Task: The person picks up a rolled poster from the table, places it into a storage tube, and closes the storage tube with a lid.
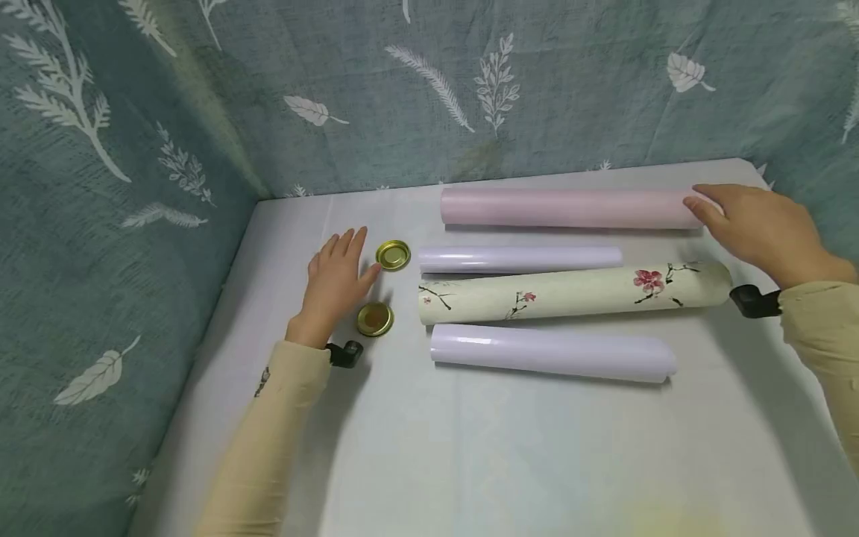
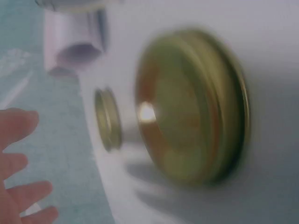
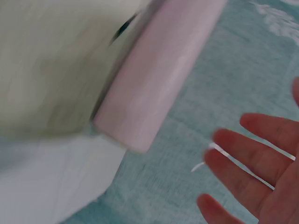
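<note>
Spread fingers extend from my left hand, which hovers beside two gold jar lids, the far lid and the near lid. The left wrist view shows the near lid large, with nothing held in that hand. Over at the right, my right hand is at the right end of the pink paper roll. Its fingers look apart from the pink roll in the right wrist view. A cream floral roll lies below that hand.
A thin glossy lilac roll lies between the pink and floral rolls. A thicker lilac roll sits nearest the front. All rest on a white table, with leaf-patterned green cloth behind and at both sides.
</note>
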Action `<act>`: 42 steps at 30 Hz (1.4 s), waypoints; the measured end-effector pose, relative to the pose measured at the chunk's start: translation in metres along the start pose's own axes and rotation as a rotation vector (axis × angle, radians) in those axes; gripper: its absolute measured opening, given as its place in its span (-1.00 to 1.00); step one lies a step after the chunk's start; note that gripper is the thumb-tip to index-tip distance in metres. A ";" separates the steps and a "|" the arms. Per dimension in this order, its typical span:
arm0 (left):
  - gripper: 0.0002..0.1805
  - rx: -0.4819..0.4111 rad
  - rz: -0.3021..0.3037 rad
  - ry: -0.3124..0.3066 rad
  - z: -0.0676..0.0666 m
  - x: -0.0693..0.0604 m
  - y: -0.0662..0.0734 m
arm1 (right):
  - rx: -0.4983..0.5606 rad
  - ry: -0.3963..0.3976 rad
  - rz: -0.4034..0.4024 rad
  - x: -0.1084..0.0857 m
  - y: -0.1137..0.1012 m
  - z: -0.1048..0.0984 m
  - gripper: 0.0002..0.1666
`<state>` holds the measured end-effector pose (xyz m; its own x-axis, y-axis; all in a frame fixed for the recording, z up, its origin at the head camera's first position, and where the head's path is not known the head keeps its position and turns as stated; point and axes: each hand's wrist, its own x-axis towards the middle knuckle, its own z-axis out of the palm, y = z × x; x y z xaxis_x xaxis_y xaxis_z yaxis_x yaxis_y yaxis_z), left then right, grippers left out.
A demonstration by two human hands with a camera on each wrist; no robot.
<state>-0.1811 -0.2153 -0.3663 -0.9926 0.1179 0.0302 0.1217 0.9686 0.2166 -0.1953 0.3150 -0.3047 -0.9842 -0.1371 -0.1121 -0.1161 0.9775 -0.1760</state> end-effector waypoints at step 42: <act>-0.58 -0.437 0.309 -0.347 0.003 -0.036 0.110 | 0.517 -0.124 -0.319 -0.012 -0.108 0.040 -0.41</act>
<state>-0.1320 -0.1118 -0.3467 -0.8459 0.5126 -0.1472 0.3198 0.7086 0.6290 -0.1658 0.2052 -0.3234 -0.8853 -0.4576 -0.0830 -0.2917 0.6854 -0.6672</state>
